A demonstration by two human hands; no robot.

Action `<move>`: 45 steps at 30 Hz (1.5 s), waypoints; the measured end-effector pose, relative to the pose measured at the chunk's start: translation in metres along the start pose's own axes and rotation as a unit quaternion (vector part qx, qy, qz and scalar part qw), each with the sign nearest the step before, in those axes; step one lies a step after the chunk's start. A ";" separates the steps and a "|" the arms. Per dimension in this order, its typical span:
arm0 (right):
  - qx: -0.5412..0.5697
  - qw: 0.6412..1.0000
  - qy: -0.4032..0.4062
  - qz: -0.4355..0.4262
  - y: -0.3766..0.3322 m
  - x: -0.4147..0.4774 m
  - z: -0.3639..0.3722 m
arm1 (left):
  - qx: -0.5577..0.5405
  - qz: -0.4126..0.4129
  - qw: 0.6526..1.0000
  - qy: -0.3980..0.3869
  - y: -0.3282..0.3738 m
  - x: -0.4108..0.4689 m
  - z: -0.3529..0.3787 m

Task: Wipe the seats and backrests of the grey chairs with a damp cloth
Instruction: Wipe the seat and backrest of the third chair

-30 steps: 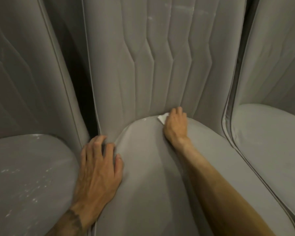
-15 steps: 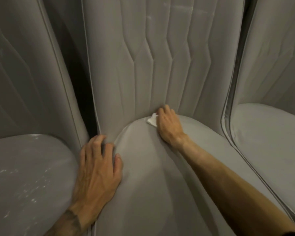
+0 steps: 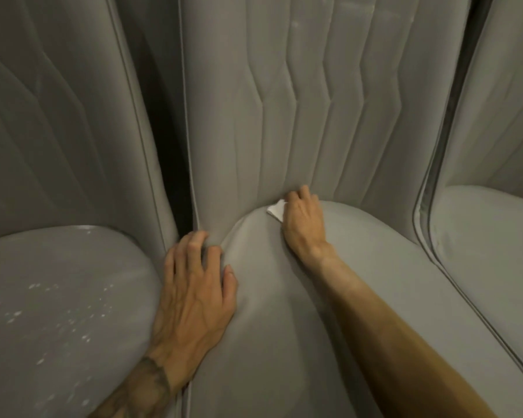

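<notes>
The middle grey chair fills the view, its seat (image 3: 284,342) below and its quilted backrest (image 3: 299,101) above. My right hand (image 3: 302,220) presses a small white cloth (image 3: 276,209) into the crease where seat meets backrest; only a corner of the cloth shows left of the fingers. My left hand (image 3: 195,285) rests flat on the seat's left edge, fingers spread, holding nothing.
A second grey chair (image 3: 58,297) stands at the left, its seat speckled with wet spots. A third grey chair (image 3: 489,230) stands at the right. Dark narrow gaps (image 3: 169,152) separate the backrests.
My right hand slid the cloth leftward along the seat crease, then held near the same spot. My left hand stayed put.
</notes>
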State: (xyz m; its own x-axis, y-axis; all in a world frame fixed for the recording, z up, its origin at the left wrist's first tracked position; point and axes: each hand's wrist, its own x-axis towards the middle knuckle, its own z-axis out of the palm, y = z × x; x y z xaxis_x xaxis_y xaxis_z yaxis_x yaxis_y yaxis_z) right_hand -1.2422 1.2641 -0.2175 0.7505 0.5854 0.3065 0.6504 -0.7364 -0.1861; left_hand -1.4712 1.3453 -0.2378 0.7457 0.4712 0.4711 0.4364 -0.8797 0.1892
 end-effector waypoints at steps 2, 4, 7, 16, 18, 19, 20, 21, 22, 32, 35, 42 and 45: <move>0.052 0.996 -0.022 -0.071 -0.031 -0.006 0.004 | -0.002 0.003 1.000 -0.001 0.001 0.000 0.000; 0.076 0.989 -0.032 -0.126 -0.030 -0.007 0.001 | -0.003 0.007 1.000 -0.001 0.000 0.000 -0.001; 0.007 0.997 -0.026 -0.075 0.008 0.005 -0.002 | -0.005 0.007 1.000 0.004 0.001 0.000 -0.001; 0.048 0.989 -0.043 -0.130 -0.022 -0.012 -0.006 | -0.009 0.006 1.000 -0.004 0.002 -0.002 -0.002; 0.012 0.995 -0.031 -0.096 0.014 -0.007 -0.015 | -0.008 0.008 1.000 -0.001 0.001 -0.003 -0.001; -0.006 0.998 -0.023 -0.062 0.034 -0.006 -0.018 | -0.007 0.007 1.000 0.001 0.000 -0.003 -0.001; -0.021 0.999 -0.014 -0.021 0.053 -0.006 -0.021 | -0.006 0.005 1.000 0.003 -0.001 -0.003 0.000; -0.025 0.999 -0.002 0.021 0.071 -0.007 -0.024 | -0.006 0.005 1.000 0.004 -0.001 -0.003 0.001; -0.018 0.998 0.011 0.062 0.083 -0.009 -0.026 | -0.005 0.005 1.000 0.006 0.000 -0.003 0.001; 0.115 0.992 -0.020 -0.038 -0.067 -0.025 0.010 | 0.002 0.006 1.000 -0.004 0.002 -0.003 0.002; 0.124 0.985 -0.050 -0.106 -0.058 -0.029 0.002 | -0.001 0.003 1.000 -0.009 0.000 -0.003 0.001; 0.159 0.973 -0.073 -0.153 -0.073 -0.056 -0.007 | -0.016 -0.005 1.000 -0.014 0.003 -0.003 -0.004; 0.146 0.965 -0.099 -0.196 -0.058 -0.057 -0.015 | -0.030 -0.006 0.999 -0.009 0.002 -0.005 -0.006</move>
State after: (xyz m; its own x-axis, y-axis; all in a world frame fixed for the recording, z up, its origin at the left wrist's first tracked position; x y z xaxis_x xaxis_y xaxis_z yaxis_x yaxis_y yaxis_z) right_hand -1.3244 1.2686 -0.2102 0.4289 0.8740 0.2286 0.8724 -0.3351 -0.3559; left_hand -1.4766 1.3405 -0.2345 0.7504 0.4816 0.4527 0.4140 -0.8764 0.2461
